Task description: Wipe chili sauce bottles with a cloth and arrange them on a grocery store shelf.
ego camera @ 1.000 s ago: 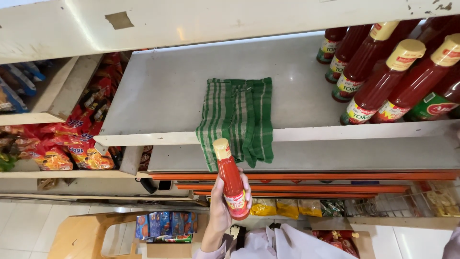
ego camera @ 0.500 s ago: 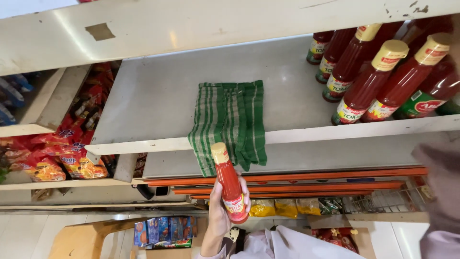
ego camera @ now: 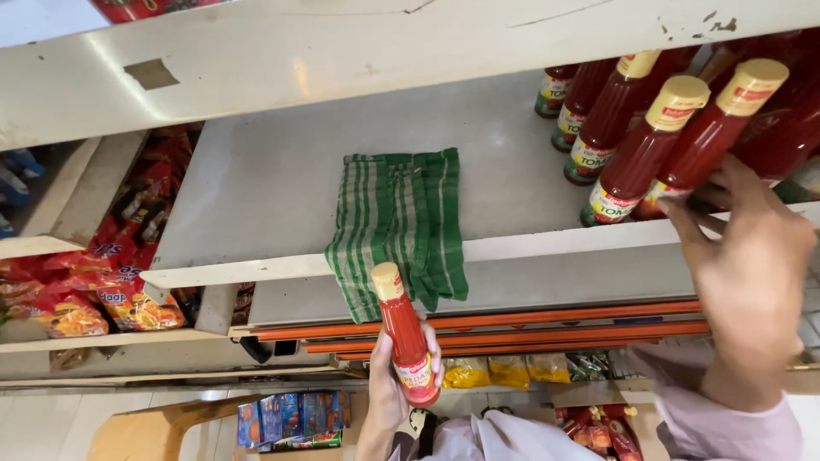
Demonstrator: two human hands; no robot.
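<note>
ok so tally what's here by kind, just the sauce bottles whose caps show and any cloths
red sauce bottle held in the left hand: 1
red sauce bottles on the shelf with tan caps showing: 3 (more stand behind them, caps hidden)
green striped cloth over the shelf edge: 1
total: 5

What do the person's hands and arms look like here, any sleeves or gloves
Both hands are bare, with no gloves. The right hand comes out of a pale, lilac-white long sleeve that ends at the wrist. The left hand shows a bare wrist and forearm; no ring or watch is visible on either hand.
</note>
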